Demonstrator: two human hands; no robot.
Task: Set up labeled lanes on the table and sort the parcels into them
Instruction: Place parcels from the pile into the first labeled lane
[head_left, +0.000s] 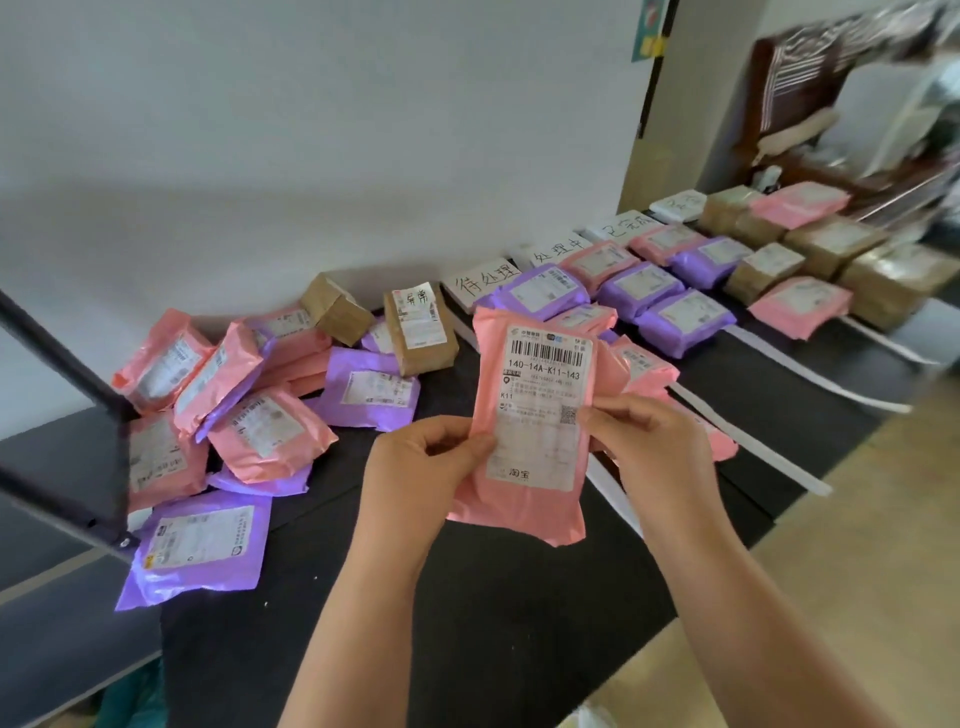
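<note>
Both grips, left hand (421, 467) and right hand (644, 441), pinch the side edges of the flat pink plastic parcel (524, 514) above the black table (519, 613); best held taut and square so its white label (543, 395) reads cleanly.

Pink parcel (530, 431) with white label, purple mailers (200, 545), brown boxes (421, 328), black table (467, 623), white lane strips (748, 441).

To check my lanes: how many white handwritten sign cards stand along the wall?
4: first card right of the brown box, second, third, fourth farther right. Parcels may hide others.
</note>
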